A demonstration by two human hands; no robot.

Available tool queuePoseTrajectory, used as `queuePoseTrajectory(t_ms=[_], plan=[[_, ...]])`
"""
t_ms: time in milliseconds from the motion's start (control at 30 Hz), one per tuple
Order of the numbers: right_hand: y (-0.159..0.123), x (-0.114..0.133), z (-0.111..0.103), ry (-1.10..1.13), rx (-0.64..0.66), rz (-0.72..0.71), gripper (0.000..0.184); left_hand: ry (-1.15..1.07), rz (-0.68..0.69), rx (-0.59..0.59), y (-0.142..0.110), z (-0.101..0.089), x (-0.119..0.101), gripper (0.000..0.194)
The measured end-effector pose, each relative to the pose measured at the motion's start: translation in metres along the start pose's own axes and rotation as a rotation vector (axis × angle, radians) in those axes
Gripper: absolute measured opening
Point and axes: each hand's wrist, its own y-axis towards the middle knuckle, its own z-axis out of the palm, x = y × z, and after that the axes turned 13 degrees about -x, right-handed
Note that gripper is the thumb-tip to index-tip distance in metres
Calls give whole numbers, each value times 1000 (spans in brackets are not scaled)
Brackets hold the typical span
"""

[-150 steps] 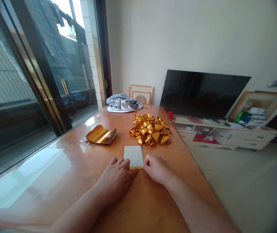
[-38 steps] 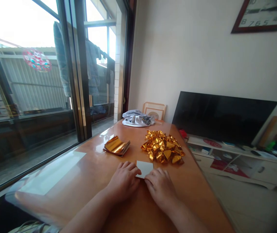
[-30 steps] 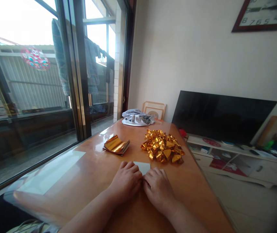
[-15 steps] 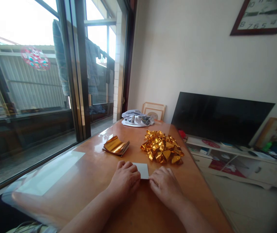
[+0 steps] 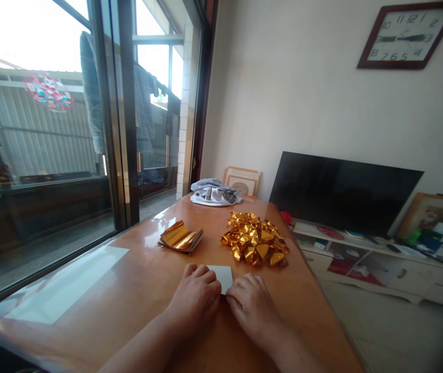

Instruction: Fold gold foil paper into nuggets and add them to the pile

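A small sheet of paper [image 5: 224,275], white side up, lies on the wooden table [image 5: 136,280] straight in front of me. My left hand [image 5: 196,296] rests on its left and near part, knuckles bent and fingers pressed together. Touching it from the right, my right hand [image 5: 249,305] has its fingertips down on the sheet's near edge. Only the far right corner of the sheet shows past my fingers. Beyond it sits a pile of crumpled, folded gold foil pieces [image 5: 255,243]. A stack of flat gold foil sheets [image 5: 180,237] lies to the pile's left.
A grey-white cloth bundle [image 5: 214,192] and a framed picture [image 5: 242,180] sit at the table's far end. A glass sliding door [image 5: 50,155] runs along the left. To the right are a dark television [image 5: 341,189] and a low white cabinet [image 5: 380,264]; the table's right edge drops to tiled floor.
Over five seconds the visible white part of the sheet has shrunk. In the last half second my right hand slid left until it touched my left hand. The view tilted up.
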Motion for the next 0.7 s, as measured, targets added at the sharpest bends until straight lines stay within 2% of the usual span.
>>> queuePoseTrajectory(t_ms=[100,267,700], plan=[[-1,1,5,8,-14,-21,24,-15,-21,-10,1,-1,0,4],[0,-2,10,35,-51,-41,21,-27,3,35,3,-5,0,11],[1,-14,2,48,-80,-13,19,91,-42,-31,1,-4,10,13]])
